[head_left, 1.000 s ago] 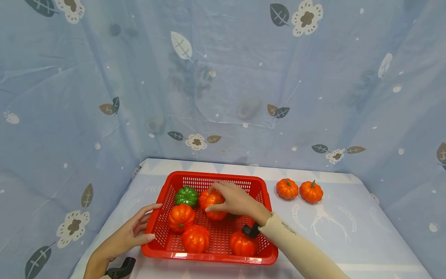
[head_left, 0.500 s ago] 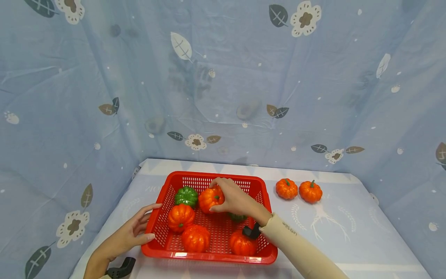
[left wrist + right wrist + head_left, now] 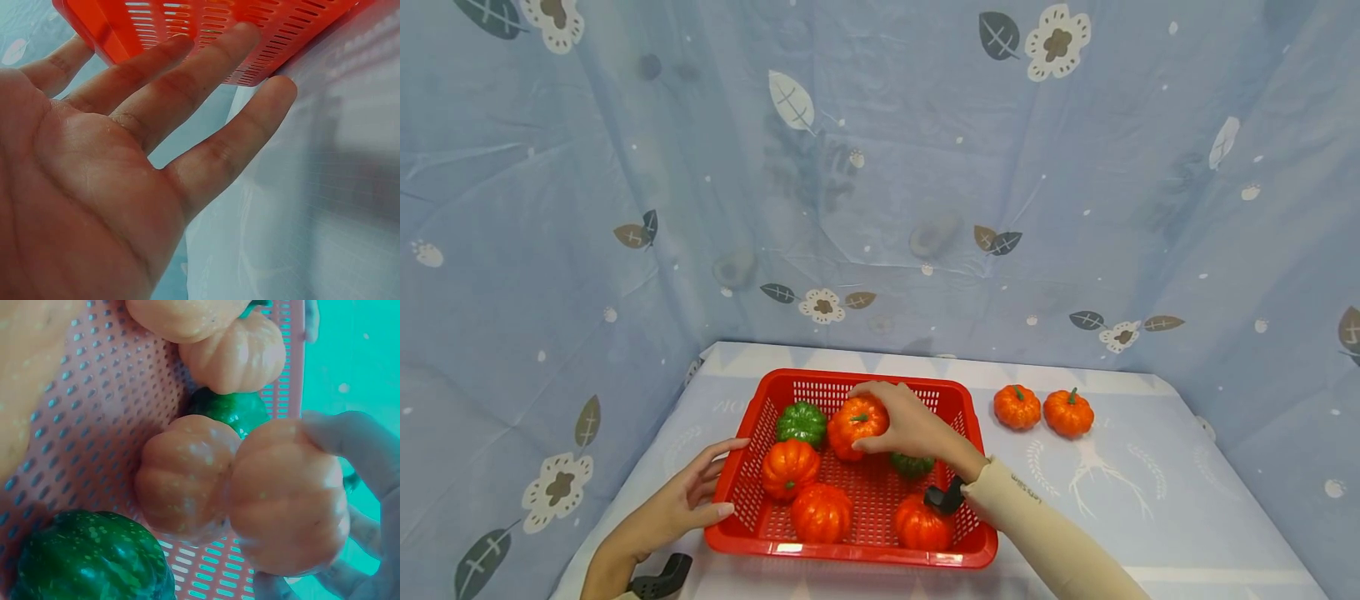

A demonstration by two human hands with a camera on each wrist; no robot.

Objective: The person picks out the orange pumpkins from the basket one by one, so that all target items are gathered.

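My right hand [image 3: 910, 421] grips a small orange pumpkin [image 3: 859, 417] by its sides inside the red plastic basket [image 3: 850, 559]. In the right wrist view this held pumpkin [image 3: 287, 500] sits against another orange pumpkin [image 3: 184, 481], which it mostly hides in the head view. A green pumpkin [image 3: 802, 423] lies to its left, and a second green one [image 3: 912, 465] shows partly under my right wrist. My left hand [image 3: 673, 504] rests at the basket's left rim, thumb and fingers spread. Its fingers [image 3: 225, 153] look fairly straight beside the slotted wall in the left wrist view.
Toward the basket's front lie three more orange pumpkins: one at left [image 3: 791, 469], one at front middle [image 3: 822, 513], one at front right [image 3: 922, 525]. Two orange pumpkins [image 3: 1017, 407] [image 3: 1069, 413] stand on the table [image 3: 1195, 500] right of the basket. Patterned blue cloth [image 3: 880, 208] hangs behind.
My right hand has shifted the held pumpkin slightly back and left, over the one behind, and tilted it so its stem points up. The second green pumpkin has come into view. My left hand stays put.
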